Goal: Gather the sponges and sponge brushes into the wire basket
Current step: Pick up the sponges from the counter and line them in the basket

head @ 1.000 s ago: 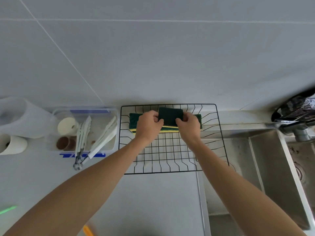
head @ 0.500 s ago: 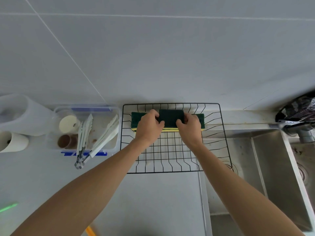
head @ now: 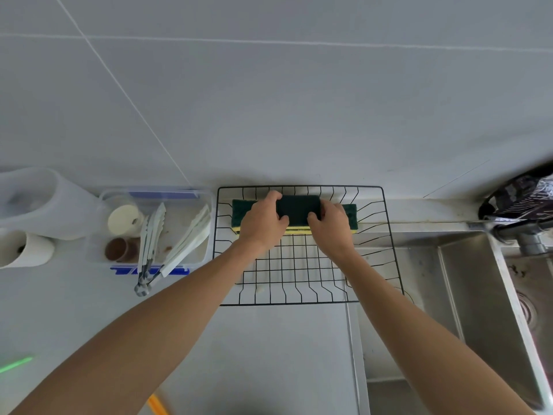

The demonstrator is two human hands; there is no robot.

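Currently both hands are gripping one dark green scouring sponge at the back edge of the black wire basket.
Left hand and right hand are pinching its two ends; it is sitting on top of green-and-yellow sponges lying along the basket's far wall. Basket is sitting on the white countertop, between a clear plastic container holding white tongs and the steel sink.

A clear tub holds white tongs and perhaps two cups; a steel sink sits right.
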